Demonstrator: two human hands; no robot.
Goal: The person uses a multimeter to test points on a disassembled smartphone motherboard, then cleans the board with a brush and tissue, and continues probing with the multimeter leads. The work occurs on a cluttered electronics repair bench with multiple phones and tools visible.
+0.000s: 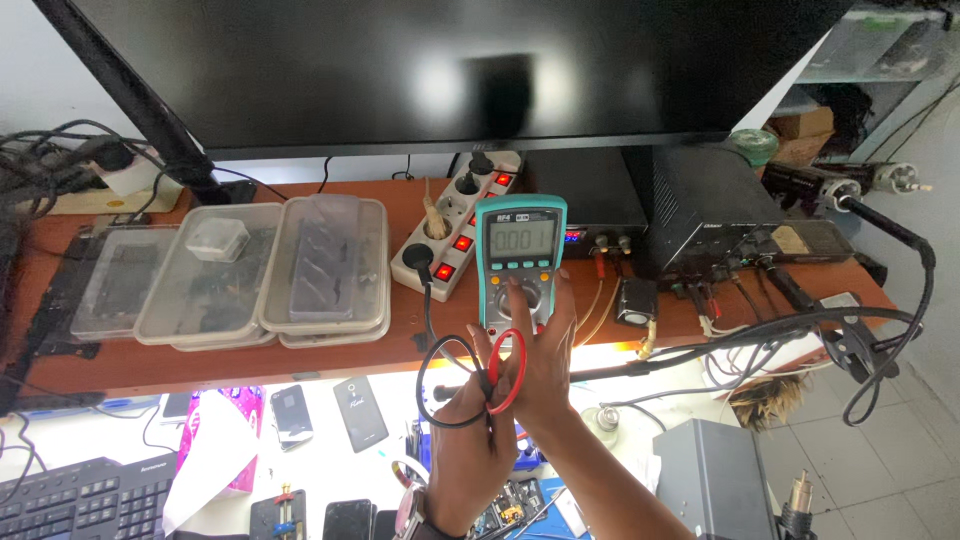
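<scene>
The left hand [470,430], nearest the camera, grips looped black and red leads [480,375]. The right hand [545,350] is raised, fingers open, touching the dial of the meter [520,262] standing on the shelf [200,355]. Best to steady the meter while turning, keeping the leads clear.

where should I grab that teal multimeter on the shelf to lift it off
Grip the multimeter by its two long teal side edges at mid-body, coming from the front. It lies face up, the right hand reaches to its dial, and a power strip sits close on its left.
</scene>
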